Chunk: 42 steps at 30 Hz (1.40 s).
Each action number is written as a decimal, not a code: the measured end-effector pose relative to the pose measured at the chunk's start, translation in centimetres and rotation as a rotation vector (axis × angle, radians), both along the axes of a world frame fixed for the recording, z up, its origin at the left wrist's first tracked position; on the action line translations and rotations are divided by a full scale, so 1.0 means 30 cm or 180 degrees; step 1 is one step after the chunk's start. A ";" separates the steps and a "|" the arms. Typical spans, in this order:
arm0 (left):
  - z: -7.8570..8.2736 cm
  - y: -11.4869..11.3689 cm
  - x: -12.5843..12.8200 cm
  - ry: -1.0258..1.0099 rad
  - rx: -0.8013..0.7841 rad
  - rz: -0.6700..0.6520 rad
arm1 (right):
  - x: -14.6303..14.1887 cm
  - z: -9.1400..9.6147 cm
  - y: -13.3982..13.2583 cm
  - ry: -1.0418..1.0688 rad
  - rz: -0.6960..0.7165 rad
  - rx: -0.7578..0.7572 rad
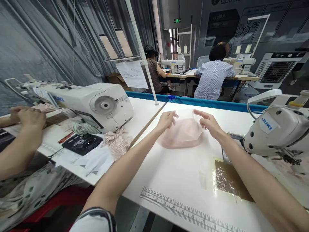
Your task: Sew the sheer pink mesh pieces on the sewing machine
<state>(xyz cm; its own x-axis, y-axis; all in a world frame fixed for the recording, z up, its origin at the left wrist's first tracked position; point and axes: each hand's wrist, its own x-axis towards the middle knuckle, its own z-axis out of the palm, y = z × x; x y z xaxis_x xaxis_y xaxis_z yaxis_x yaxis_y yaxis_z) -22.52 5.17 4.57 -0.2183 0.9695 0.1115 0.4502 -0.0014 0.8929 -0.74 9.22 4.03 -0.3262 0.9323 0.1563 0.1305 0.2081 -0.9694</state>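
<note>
A pale pink, see-through piece of fabric (pixel 182 137) is bunched on the white table, blurred by motion, its upper edge raised between my hands. My left hand (pixel 167 120) has its fingers curled together at the upper left edge of the fabric. At the other side my right hand (pixel 209 123) holds the upper right edge, the index finger stretched along it and the other fingers curled in. Both hands are a little above the tabletop. Whether the fabric is one layer or several I cannot tell.
A sewing machine head (pixel 267 125) stands at right, beside a brown taped patch (pixel 230 180). A printed ruler (pixel 178 209) runs along the front edge. At left are another sewing machine (pixel 96 103), lace trim (pixel 117 141), a black phone-like object (pixel 82 143) and a co-worker's hands (pixel 29 117).
</note>
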 end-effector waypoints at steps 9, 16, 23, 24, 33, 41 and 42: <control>-0.005 -0.010 -0.032 0.0666 -0.0272 0.0054 | -0.029 0.013 0.058 -0.0232 0.0085 0.0049; -0.061 -0.047 -0.007 0.1711 -0.0461 0.0197 | 0.009 -0.093 0.060 -0.0895 0.0228 0.0080; -0.042 -0.075 0.031 0.2478 -0.0479 0.0262 | 0.076 -0.164 0.031 -0.1477 -0.0022 0.0901; -0.042 -0.076 0.033 0.2538 -0.0493 0.0269 | 0.088 -0.169 0.014 -0.1516 -0.0115 0.1089; -0.050 -0.070 0.009 0.2735 -0.0497 0.0310 | 0.194 -0.169 -0.204 -0.1684 0.0491 0.2322; -0.053 -0.075 0.043 0.3007 -0.0213 0.0344 | 0.208 -0.154 -0.157 -0.1692 -0.0002 0.2151; -0.053 -0.075 0.046 0.3036 -0.0110 0.0297 | 0.182 -0.149 -0.136 -0.1671 -0.0072 0.2092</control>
